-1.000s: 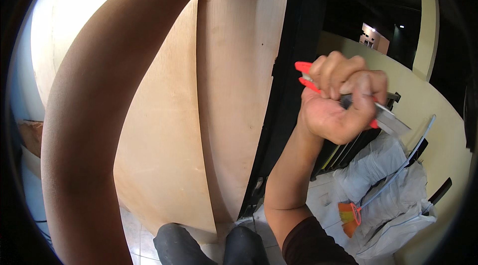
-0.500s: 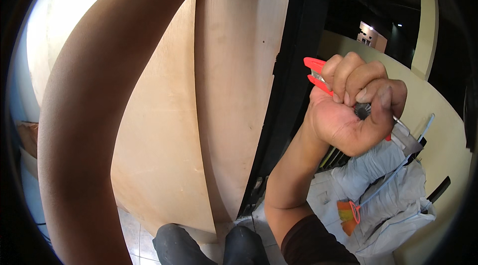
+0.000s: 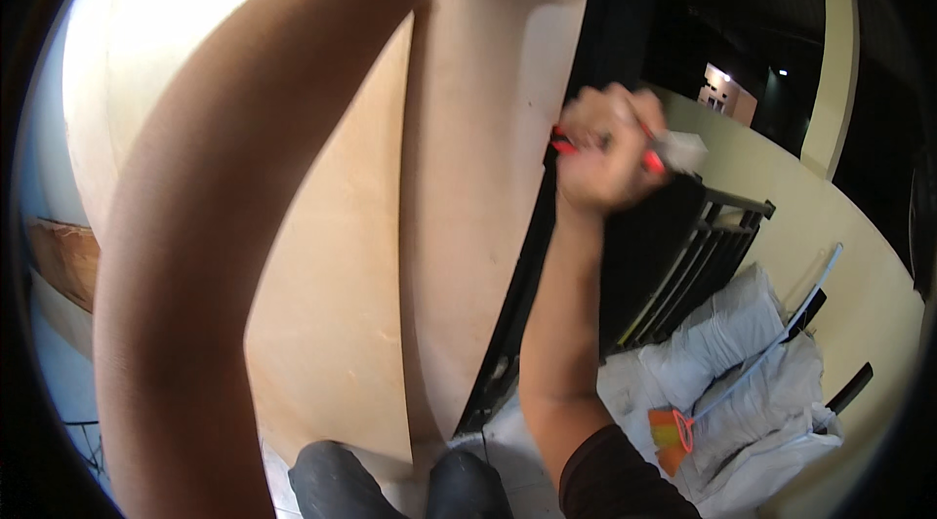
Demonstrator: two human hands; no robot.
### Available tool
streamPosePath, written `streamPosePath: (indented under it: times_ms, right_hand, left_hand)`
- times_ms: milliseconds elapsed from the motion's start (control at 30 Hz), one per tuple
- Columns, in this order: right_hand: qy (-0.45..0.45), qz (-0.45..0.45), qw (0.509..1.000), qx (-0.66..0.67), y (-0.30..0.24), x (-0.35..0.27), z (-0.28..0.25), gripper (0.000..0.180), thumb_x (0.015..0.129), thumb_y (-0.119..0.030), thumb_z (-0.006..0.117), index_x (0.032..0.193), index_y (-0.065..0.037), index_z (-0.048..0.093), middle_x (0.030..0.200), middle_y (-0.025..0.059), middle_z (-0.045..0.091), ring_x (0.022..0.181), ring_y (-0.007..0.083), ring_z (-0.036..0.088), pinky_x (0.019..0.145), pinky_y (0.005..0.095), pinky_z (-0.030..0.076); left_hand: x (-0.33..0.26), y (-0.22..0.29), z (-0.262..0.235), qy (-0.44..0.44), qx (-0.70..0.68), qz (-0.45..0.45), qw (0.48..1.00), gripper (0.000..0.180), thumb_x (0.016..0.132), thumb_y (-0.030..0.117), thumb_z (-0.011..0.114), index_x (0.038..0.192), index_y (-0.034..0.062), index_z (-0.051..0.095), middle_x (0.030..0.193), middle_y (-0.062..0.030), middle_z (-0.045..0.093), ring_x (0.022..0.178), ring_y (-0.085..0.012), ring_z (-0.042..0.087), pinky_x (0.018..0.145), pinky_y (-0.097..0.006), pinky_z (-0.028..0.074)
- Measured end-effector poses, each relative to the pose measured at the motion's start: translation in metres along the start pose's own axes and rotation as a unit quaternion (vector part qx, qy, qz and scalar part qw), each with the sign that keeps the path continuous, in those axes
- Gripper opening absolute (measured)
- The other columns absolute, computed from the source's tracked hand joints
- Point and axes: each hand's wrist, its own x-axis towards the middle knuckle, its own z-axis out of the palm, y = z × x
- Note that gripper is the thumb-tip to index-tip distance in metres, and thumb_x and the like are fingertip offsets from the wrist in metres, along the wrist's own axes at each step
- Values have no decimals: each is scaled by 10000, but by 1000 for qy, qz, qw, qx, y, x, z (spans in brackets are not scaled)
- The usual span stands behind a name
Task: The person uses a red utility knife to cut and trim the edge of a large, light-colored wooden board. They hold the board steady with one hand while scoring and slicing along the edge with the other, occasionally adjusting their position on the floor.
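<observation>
The right grip [image 3: 607,153] is closing its fingers tight around a red tool [image 3: 654,162]. One red end is poking out on the left of the grip, and a flat grey end is sticking out on its right. That part is looking smeary, so I cannot tell what kind of tool it is. The left arm [image 3: 195,217] is going up, then across above the grip, and its hand is hiding past the top edge. I cannot tell what that hand is doing.

Big wood sheets [image 3: 483,178] are standing to the left of the grip. A tall black strip [image 3: 613,12] is running down just beside them, behind the grip. Farther down and to the right of the grip, white sacks [image 3: 717,339] are lying near a broom [image 3: 670,436] with an orange end.

I think the step in hand is holding the tool up next to the wood, not working on it, because the grey end is pointing away from the sheets. To me, the next move is calling for a firm hold, a steady arm and care about where the grey end is facing.
</observation>
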Motion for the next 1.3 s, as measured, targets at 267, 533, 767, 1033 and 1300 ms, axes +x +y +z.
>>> streamPosePath:
  times_ms: [267, 533, 767, 1033, 1300]
  right_hand:
    - [-57, -72, 984, 152, -51, 16, -4, 188, 916, -104, 451, 745, -81, 377, 573, 58, 379, 451, 108, 269, 432, 272, 263]
    - [-32, -49, 987, 152, -40, 18, -2, 168, 879, -32, 499, 762, -94, 396, 583, 30, 369, 467, 109, 273, 439, 267, 257]
    - [-52, -48, 990, 125, -47, 24, -3, 151, 901, -97, 478, 769, -95, 406, 576, 41, 394, 463, 122, 344, 434, 278, 283]
    - [-49, 18, 991, 123, -22, 14, 0, 120, 875, -48, 486, 791, -113, 430, 609, 45, 429, 476, 125, 331, 437, 278, 292]
    - [-80, -21, 987, 135, -22, 17, -5, 118, 909, -57, 497, 820, -131, 475, 638, 27, 389, 474, 110, 341, 436, 260, 311]
  left_hand:
    - [-14, 17, -15, -19, -71, -42, 996, 413, 1063, 353, 497, 1196, 50, 745, 1501, -124, 586, 1500, -308, 406, 1275, -461, 272]
    - [-17, 8, -15, 0, -66, -31, 997, 387, 1028, 356, 544, 1131, 62, 773, 1438, -109, 639, 1459, -318, 459, 1246, -456, 323]
    - [-19, 14, -20, -17, -77, -50, 996, 383, 1024, 348, 557, 1145, 51, 767, 1403, -113, 659, 1422, -312, 502, 1229, -439, 351]
    - [-23, 16, -20, 9, -91, -64, 994, 390, 1026, 337, 549, 1162, 35, 755, 1396, -130, 658, 1413, -311, 508, 1222, -435, 358]
    - [-24, 11, -27, 36, -63, -30, 997, 369, 1021, 326, 557, 1143, 42, 759, 1341, -143, 684, 1351, -326, 560, 1192, -440, 394]
